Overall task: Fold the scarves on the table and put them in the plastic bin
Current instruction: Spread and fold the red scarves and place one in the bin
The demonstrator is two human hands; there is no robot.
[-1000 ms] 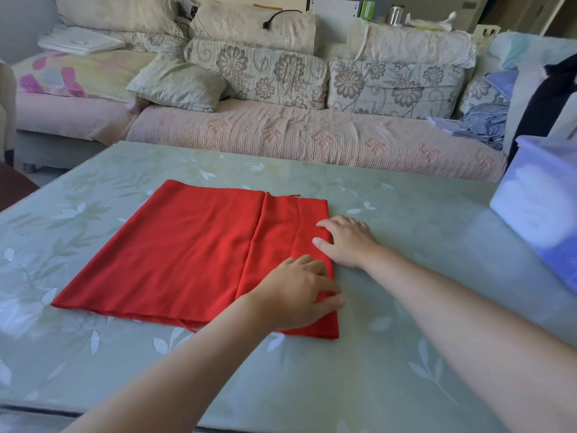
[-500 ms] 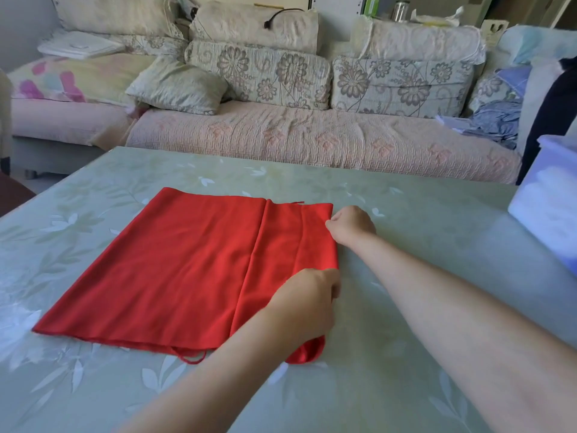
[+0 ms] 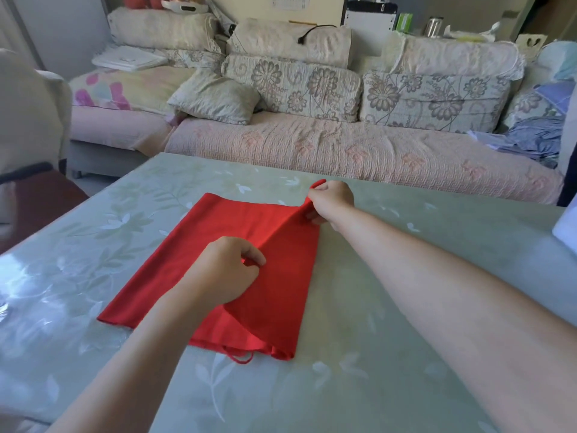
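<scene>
A flat red cloth scarf [image 3: 237, 254] lies on the pale green tabletop with white leaves [image 3: 390, 354]. The left hand [image 3: 223, 275] has its fingers [image 3: 254, 256] pinched shut on a fold of the scarf near the middle. The right hand [image 3: 331, 201] has its fingers [image 3: 313, 215] closed on the far corner, and the cloth lifts up there. Between the two sets of fingers runs a raised ridge of cloth. A thin red thread [image 3: 240, 359] hangs out below the left fingers.
</scene>
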